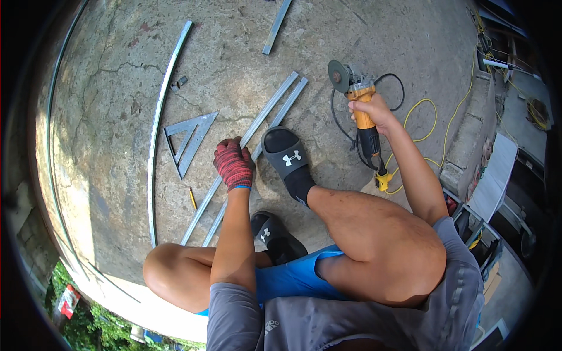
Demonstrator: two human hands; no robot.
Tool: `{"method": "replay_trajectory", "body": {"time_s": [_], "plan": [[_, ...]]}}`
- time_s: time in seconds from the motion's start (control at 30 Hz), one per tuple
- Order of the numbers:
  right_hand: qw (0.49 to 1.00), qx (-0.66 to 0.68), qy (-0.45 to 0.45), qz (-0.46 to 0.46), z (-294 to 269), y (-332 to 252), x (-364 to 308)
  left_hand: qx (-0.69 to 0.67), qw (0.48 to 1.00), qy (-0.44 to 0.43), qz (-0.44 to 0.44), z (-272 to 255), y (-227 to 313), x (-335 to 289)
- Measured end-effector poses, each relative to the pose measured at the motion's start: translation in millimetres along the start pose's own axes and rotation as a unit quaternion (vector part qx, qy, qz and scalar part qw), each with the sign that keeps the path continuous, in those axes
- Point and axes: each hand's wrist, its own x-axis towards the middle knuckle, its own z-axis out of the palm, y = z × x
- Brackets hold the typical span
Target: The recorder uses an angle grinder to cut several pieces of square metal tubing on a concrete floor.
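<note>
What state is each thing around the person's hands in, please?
Grinder: held in the bare right hand; whether running, cannot tell
Disc: fitted to the grinder
Two metal bars: side by side, gloved left hand on one
Triangle: lying flat
Pencil: lying loose
Yellow cord: loosely looped
Sandals: worn

1 grinder (365, 121), 4 silvery strips (269, 109), 1 tri. sq. (196, 143), 2 sandals (281, 153).

A wide head camera looked steeply down from close above the grey shirt (363, 322) at six o'clock, facing the concrete floor (228, 58) toward twelve.
</note>
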Motion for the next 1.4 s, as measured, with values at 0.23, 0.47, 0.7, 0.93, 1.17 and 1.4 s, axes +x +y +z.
{"method": "replay_trajectory", "body": {"time_s": [0.23,0.47,0.7,0.93,1.17,1.4], "plan": [[0.999,-0.042,-0.011,0.013,1.5,-4.5,16.9,-0.056,0.992,-0.066,0.088,29.6,-1.0,-34.5],[0.998,-0.058,-0.011,0.015,6.2,-11.7,14.4,-0.076,0.993,-0.05,0.08,35.1,-4.7,-31.1],[0.998,-0.059,-0.013,0.012,2.5,-12.1,3.9,-0.075,0.993,-0.061,0.071,36.4,-2.3,-29.9],[0.997,-0.064,-0.017,0.025,-10.7,8.2,5.7,-0.094,0.983,-0.117,0.106,29.7,-4.3,-29.8],[0.994,-0.094,-0.022,0.051,-6.3,-4.0,8.2,-0.091,0.985,-0.121,0.078,40.4,-8.2,-31.8],[0.988,-0.143,-0.04,0.044,-2.5,-16.6,14.5,-0.104,0.99,-0.06,0.071,48.5,-6.6,-37.1]]}}
